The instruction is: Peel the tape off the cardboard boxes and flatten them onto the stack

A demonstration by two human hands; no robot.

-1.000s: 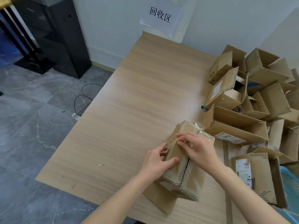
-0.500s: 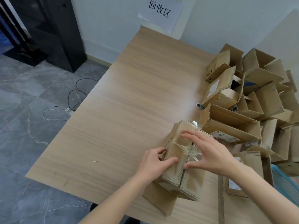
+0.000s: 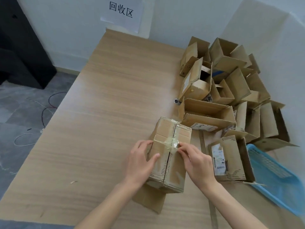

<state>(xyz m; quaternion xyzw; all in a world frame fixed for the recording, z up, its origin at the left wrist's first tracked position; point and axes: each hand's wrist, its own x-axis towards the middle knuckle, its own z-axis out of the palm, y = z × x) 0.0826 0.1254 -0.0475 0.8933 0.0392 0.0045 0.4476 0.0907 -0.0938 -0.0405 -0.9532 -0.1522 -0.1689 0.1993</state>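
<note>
At the far left a black cabinet (image 3: 24, 52) stands on the grey floor, where red and white cables (image 3: 47, 104) lie loose beside the wooden table (image 3: 102, 113). On the wall at the table's far end hangs a white paper sign (image 3: 122, 13) with black characters. Near the middle of the table's near half sits the taped cardboard box (image 3: 168, 156), its top flaps closed, resting partly on a flat piece of cardboard (image 3: 148, 200) that juts out from under its near left corner. The person's left hand (image 3: 140, 162) grips the box's left side, fingers curled over the left edge and thumb pressed on the top flap. Clear tape (image 3: 171, 142) crosses the seam of the flaps, crumpled at the middle of the top. The right hand (image 3: 196, 161) pinches that crumpled tape between thumb and fingertips, just right of the seam. Just right of the box lies a flattened box with a shipping label (image 3: 229, 161), and beyond it, to the far right, a pile of opened cardboard boxes (image 3: 231, 90) against the wall. A small metal ring (image 3: 177, 101) lies on the table at the pile's left edge. At the near right a blue plastic basket (image 3: 277, 177) overlaps the table's edge.
</note>
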